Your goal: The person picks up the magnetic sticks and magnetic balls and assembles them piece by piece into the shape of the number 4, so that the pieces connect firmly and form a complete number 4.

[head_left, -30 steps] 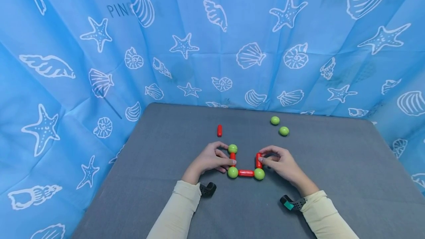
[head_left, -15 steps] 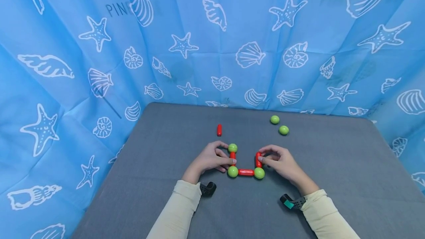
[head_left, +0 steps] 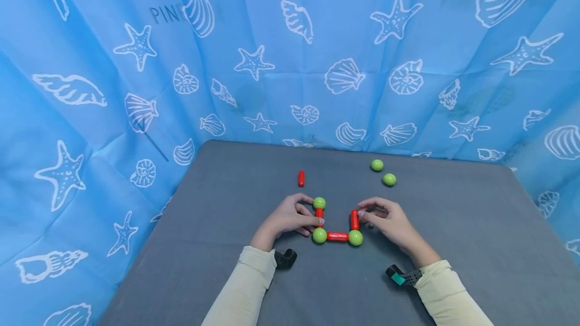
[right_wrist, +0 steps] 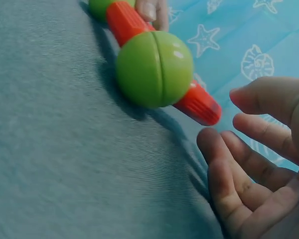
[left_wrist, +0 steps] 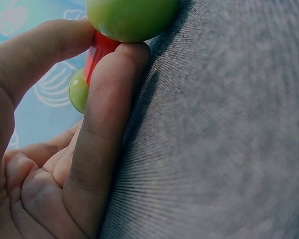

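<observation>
Three green balls and three red rods join into a U shape on the table. My left hand (head_left: 292,217) pinches the left red rod (head_left: 319,214) between thumb and fingers, with a green ball (head_left: 319,202) at its far end and another green ball (head_left: 319,236) at its near end. A front red rod (head_left: 337,237) runs across to the right corner green ball (right_wrist: 154,69). From that ball the right red rod (right_wrist: 199,104) points away, its far end bare. Beside that end is my right hand (head_left: 386,219), fingers bent loosely and apart from the rod in the right wrist view.
A loose red rod (head_left: 301,178) lies behind the left hand. Two loose green balls, a farther one (head_left: 377,165) and a nearer one (head_left: 389,179), sit at the back right of the grey table (head_left: 244,175). A blue curtain (head_left: 272,84) hangs behind.
My right thumb and fingers have let go of the right red rod and drawn slightly to the right. The left hand keeps its hold, and the U shape looks the same.
</observation>
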`<state>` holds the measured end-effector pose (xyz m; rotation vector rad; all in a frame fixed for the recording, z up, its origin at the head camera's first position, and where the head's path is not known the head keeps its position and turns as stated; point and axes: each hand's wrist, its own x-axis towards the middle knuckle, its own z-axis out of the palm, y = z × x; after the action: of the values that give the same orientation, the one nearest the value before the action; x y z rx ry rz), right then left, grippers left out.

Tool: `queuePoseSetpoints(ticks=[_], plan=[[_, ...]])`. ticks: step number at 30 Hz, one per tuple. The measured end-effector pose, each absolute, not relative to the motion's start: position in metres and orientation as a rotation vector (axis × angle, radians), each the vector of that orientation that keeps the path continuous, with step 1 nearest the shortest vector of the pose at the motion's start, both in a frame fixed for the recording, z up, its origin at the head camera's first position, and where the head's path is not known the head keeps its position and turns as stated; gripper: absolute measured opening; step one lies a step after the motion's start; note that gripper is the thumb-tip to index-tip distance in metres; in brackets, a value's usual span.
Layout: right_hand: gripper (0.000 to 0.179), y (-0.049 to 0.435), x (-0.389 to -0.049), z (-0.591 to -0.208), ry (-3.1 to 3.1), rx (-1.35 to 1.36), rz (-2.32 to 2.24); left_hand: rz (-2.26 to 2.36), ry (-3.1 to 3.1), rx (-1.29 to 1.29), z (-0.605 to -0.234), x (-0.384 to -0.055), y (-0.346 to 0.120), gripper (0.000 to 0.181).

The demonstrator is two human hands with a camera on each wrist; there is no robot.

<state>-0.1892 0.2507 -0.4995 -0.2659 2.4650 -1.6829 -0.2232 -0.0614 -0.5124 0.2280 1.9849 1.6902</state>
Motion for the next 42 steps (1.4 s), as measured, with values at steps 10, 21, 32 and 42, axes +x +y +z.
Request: queuePoseSetpoints(ticks=[10, 21, 32, 42], plan=[[0.035, 0.271, -0.209, -0.482, 2.696, -0.209, -1.662, 1.697, 1.972, 0.226, -0.512, -0.224, -0.061, 0.061], [0.033, 0.29, -0.239, -0.473, 2.887, -0.115, -1.745, 1.697, 1.974, 0.217, -0.512, -0.223, -0.062, 0.061], [0.043, 0.305, -0.254, -0.481, 2.925, 0.03, -1.598, 1.686, 1.985, 0.206, -0.512, -0.223, -0.062, 0.061], [0.045, 0.309, -0.261, -0.489, 2.908, 0.055, -1.515, 1.686, 1.986, 0.207, -0.512, -0.224, -0.063, 0.061]])
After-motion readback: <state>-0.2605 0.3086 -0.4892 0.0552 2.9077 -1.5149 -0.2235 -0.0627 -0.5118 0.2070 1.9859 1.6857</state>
